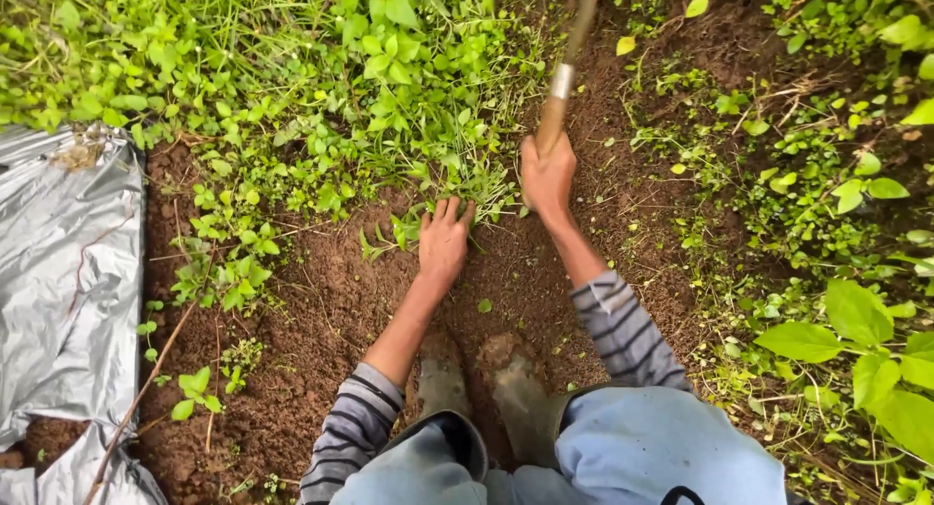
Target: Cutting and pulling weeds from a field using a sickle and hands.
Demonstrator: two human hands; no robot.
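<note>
My left hand (444, 240) reaches forward and rests palm down on the brown soil, its fingers at the base of a clump of green weeds (428, 164); whether it grips any stems I cannot tell. My right hand (546, 174) is closed around the wooden handle of a tool (565, 72) with a metal collar. The tool is raised and blurred, and its blade runs out of the top of the view. Both sleeves are striped grey.
Bare red-brown soil (311, 320) lies in front of my muddy boots (443, 374). A silver plastic sheet (63, 271) covers the ground at the left. Leafy plants (856, 320) grow at the right edge, and dense weeds fill the top left.
</note>
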